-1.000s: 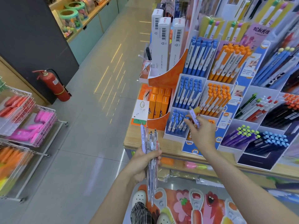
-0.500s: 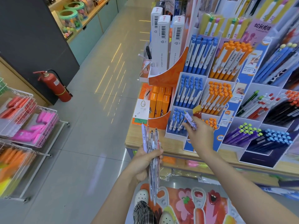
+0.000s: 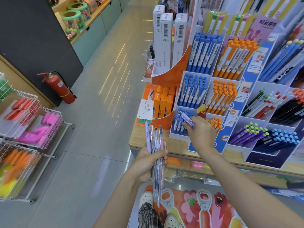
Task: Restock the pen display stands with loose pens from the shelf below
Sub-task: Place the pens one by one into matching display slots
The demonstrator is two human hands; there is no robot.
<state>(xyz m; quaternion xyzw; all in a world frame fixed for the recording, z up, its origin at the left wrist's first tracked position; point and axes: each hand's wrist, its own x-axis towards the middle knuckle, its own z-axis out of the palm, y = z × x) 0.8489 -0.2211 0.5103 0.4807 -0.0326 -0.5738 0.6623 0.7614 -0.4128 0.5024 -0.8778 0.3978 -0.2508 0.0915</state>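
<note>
1. Head view looks down an aisle beside a wooden surface (image 3: 164, 145) carrying a tiered pen display stand (image 3: 218, 142).
2. Left hand (image 3: 148, 163) is curled round a bundle of clear loose pens (image 3: 158, 162), held upright in front of the surface edge; a lilac pen stands at the bundle's left side.
3. Right hand (image 3: 201, 132) reaches to the stand's lowest tier and pinches a single lilac pen (image 3: 187, 120), tilted, its upper end over the blue-capped pens (image 3: 180, 122) in the bottom left compartment.
4. Just right of that hand sits a compartment of orange-capped pens (image 3: 215, 122).
5. Across the floor, a red fire extinguisher (image 3: 60, 88) stands against a dark wall, with wire baskets (image 3: 32, 122) of pink and orange items near it.
</note>
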